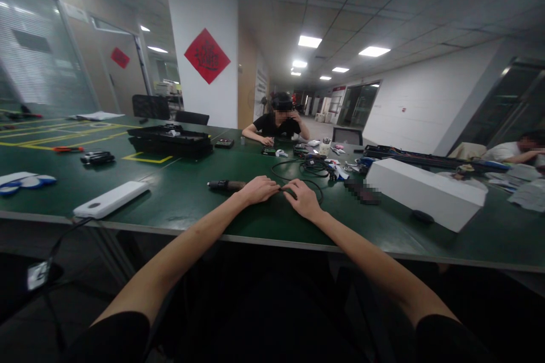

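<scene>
An electric screwdriver (225, 185), dark with a brownish grip, lies on the green table with its tip to the left. My left hand (260, 190) is closed over its rear end, fingers wrapped down around it. My right hand (301, 199) is closed beside it, pinching the dark end of a black cable (281, 174) against the screwdriver's tail. The fingers hide whether the cable end sits in the tool. From there the cable loops across the table behind my right hand.
On the left are a white oblong device (111, 199), a black tray (170, 140) and an orange-handled tool (68, 150). A white box (426, 190) stands on the right. Across the table (170, 221) a person (279, 123) sits behind scattered small parts; another sits at far right.
</scene>
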The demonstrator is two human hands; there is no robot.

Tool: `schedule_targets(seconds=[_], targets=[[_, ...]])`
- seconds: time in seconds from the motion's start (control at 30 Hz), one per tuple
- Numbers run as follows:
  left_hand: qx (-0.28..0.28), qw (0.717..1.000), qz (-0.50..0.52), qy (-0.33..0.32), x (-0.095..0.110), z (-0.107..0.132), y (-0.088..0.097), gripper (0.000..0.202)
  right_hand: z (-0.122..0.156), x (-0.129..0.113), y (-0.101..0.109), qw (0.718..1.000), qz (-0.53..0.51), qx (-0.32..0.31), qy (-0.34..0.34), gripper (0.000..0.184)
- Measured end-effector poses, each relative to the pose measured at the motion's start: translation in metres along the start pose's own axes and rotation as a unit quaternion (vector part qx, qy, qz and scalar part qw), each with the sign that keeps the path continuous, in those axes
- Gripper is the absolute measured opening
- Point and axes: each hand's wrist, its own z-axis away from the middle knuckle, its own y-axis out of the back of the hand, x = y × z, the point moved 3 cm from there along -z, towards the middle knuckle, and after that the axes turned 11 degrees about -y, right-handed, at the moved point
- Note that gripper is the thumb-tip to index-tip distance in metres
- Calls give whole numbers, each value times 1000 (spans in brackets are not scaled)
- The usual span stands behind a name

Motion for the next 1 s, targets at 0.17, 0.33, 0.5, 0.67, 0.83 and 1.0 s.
schedule_targets(seconds=[0.17,0.33,0.5,0.67,0.83,1.0], targets=[[30,994,-2,103,-34,29,15,33,-1,-1,14,995,21,88,-50,25],[47,962,-21,267,-69,68,23,34,-1,0,14,995,13,83,-59,24],[43,913,-42,403,-95,103,24,37,0,-2,12,997,6,69,-41,23],[-23,876,-29,480,-104,135,13,36,-1,-1,13,997,-2,62,-41,24],[-45,873,-23,484,-100,140,7,38,-1,-1,12,998,1,58,-39,23],[-30,896,-44,440,-90,107,11,44,-1,-1,11,998,2,57,-34,22]])
